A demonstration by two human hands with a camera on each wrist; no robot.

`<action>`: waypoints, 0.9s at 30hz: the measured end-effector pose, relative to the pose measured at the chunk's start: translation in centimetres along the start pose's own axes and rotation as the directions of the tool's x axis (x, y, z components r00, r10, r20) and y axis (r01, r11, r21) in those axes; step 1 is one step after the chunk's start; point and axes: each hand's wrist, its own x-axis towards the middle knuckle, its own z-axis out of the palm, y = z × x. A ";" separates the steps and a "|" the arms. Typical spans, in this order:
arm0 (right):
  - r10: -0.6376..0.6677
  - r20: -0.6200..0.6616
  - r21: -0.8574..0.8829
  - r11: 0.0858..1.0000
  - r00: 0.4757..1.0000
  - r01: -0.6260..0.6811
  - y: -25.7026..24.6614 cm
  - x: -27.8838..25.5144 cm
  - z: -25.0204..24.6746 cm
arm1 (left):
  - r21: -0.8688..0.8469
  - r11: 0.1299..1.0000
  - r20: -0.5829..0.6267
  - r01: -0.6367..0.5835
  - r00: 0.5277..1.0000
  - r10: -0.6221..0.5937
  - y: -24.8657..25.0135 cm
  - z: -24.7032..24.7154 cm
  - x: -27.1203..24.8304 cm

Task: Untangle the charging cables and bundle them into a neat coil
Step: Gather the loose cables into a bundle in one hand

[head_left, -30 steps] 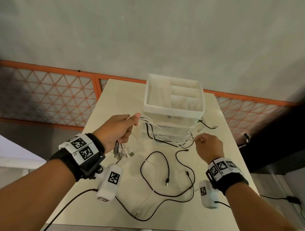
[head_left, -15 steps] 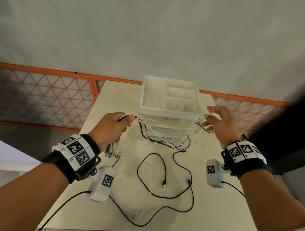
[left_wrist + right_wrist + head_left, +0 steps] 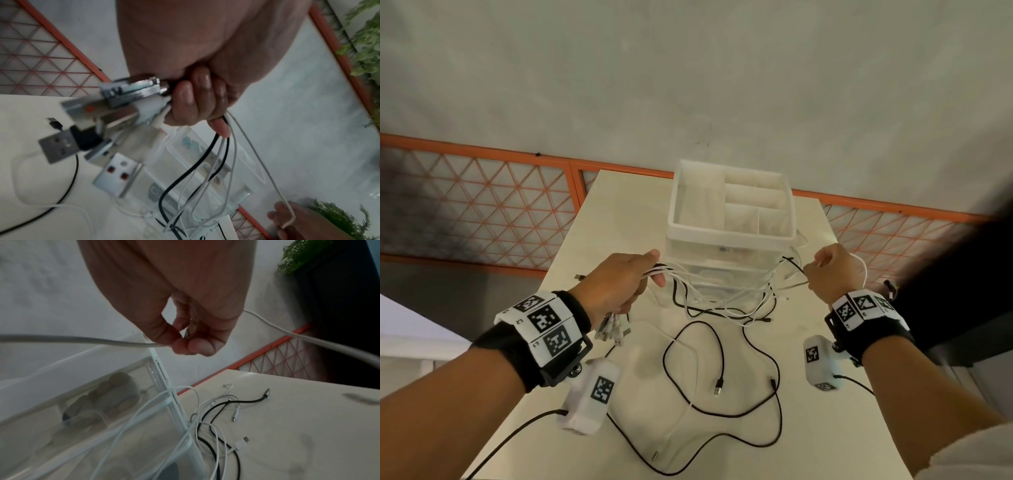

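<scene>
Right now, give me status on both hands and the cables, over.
Left hand grips the cable bundle, USB plugs hanging below. Right hand pinches one white cable, raised. Loops sag against the clear organizer; black cable loose on table.

Grey floor [image 3: 688, 68], orange lattice railing [image 3: 482, 212], cream table [image 3: 825, 394]

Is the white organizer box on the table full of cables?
No: in the head view the open top compartments of the white organizer box hold no cables; the cables hang between the hands and lie on the table.
</scene>
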 end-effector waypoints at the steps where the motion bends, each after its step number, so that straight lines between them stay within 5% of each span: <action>1: -0.001 -0.002 0.012 1.000 1.000 0.001 -0.2 0.3 -0.1 | -0.006 1.000 -0.002 0.011 1.000 -0.011 0.0 0.0 0.0; 6: 0.049 0.188 0.330 0.938 0.981 -0.110 -1.0 1.8 -0.4 | 0.065 0.998 0.022 0.014 1.000 -0.015 -0.5 0.0 0.0; 11: 0.019 0.227 0.508 0.851 0.974 -0.135 -1.4 1.7 -0.3 | 0.064 0.998 0.035 0.022 0.999 -0.025 -1.2 0.3 0.0; 13: 0.028 0.269 0.385 0.913 0.963 -0.134 -0.3 1.5 0.5 | 0.058 0.998 0.038 0.014 0.999 -0.016 -1.4 0.4 0.1; 15: 0.048 0.332 0.057 0.996 0.942 -0.071 1.8 1.3 1.6 | 0.055 0.998 0.019 -0.002 1.000 0.001 -1.4 0.4 0.2; 17: 0.070 0.387 -0.174 0.985 0.919 -0.001 3.6 0.8 2.3 | 0.055 0.998 -0.022 -0.026 0.999 0.027 -1.4 0.3 0.3; 21: 0.026 0.387 -0.118 0.993 0.922 0.022 1.9 -2.1 1.8 | 0.127 0.987 -0.084 -0.096 0.991 0.107 -1.5 0.3 0.7; 23: -0.172 0.478 0.089 0.985 0.861 0.147 -1.1 -5.0 1.4 | 0.204 0.968 -0.052 -0.148 0.985 0.162 -1.1 0.8 0.6; 27: -0.400 0.669 0.309 0.916 0.627 0.255 -6.7 -10.9 2.9 | 0.330 0.885 0.114 -0.328 0.945 0.307 0.4 2.8 -0.6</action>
